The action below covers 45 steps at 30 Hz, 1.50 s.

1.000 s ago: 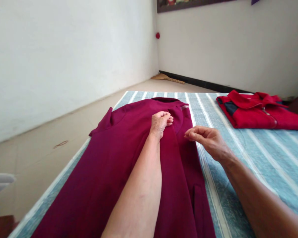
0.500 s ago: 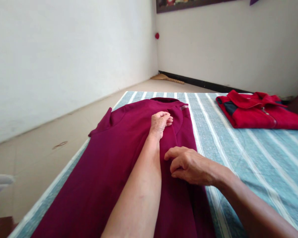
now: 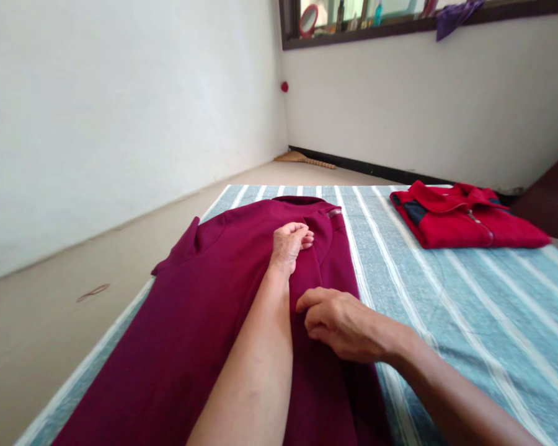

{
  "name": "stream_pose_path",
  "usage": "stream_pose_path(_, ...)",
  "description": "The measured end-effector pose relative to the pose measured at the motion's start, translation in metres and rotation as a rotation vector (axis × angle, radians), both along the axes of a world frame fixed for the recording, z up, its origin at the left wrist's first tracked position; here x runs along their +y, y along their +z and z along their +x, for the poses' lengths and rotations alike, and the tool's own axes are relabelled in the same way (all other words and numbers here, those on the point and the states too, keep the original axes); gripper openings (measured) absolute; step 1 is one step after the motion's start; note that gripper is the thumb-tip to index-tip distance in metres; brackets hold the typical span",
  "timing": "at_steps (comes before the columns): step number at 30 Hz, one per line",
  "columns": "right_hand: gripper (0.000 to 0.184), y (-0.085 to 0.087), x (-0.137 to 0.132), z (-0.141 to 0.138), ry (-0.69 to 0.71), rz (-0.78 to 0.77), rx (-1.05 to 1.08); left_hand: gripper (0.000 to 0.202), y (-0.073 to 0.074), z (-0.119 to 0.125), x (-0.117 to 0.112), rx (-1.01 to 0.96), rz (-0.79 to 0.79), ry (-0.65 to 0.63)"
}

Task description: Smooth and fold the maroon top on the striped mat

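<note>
Striped blue mat (image 3: 446, 297) on a bare floor, white walls behind. Our right hand (image 3: 341, 322) was pinched shut on the front edge of the maroon garment (image 3: 204, 310), which lay spread along the mat's left edge. Our left hand (image 3: 288, 244) pressed near the collar, fingers curled; we couldn't tell its grip. We judged the folding barely begun. A red garment (image 3: 465, 217) sat folded by the far right corner. The hem was cut off below.

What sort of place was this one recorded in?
Probably a room in a home: a striped blue sheet carries a laid-out maroon garment and a folded red jacket, and the window ledge holds a mirror and bottles.
</note>
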State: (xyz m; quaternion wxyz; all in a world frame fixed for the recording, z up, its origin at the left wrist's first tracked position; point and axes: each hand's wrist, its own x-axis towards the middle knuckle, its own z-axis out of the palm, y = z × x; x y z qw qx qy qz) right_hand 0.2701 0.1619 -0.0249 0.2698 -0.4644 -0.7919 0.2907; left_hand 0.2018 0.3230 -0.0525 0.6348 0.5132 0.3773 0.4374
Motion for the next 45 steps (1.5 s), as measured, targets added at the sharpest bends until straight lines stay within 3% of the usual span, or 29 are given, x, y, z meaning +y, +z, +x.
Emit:
stream_pose_path(2,0.017,0.0,0.005,0.017,-0.09,-0.048,0.246,0.005,0.0,0.001,0.001,0.002,-0.002,0.006)
stream_pose_path(6,0.021,-0.012,0.012,0.057,-0.443,-0.095,0.643,0.007,-0.001,0.001,0.003,0.014,-0.005,0.005)
stream_pose_path(10,0.038,-0.031,0.014,0.082,-0.642,-0.15,0.841,0.01,-0.002,0.001,0.004,0.047,0.017,0.003)
stream_pose_path(14,0.039,-0.044,0.017,0.087,-0.757,-0.06,0.734,0.013,-0.004,0.002,0.006,0.113,0.066,0.001)
stream_pose_path(19,0.026,-0.05,0.027,0.084,-0.816,0.074,0.524,0.009,-0.011,0.007,0.01,0.251,0.224,-0.015)
stream_pose_path(23,0.012,-0.047,0.045,0.083,-0.78,0.185,0.317,0.008,-0.013,0.009,0.011,0.419,0.401,-0.02)
stream_pose_path(31,0.016,-0.052,0.069,0.088,-0.649,0.248,0.068,0.012,-0.003,0.01,0.003,0.734,0.645,0.006)
stream_pose_path(38,0.019,-0.057,0.068,0.086,-0.608,0.254,0.051,0.014,-0.004,0.01,0.004,0.835,0.693,0.001)
stream_pose_path(45,0.021,-0.064,0.075,0.103,-0.815,0.195,0.274,0.014,-0.005,0.009,0.005,0.827,0.689,0.008)
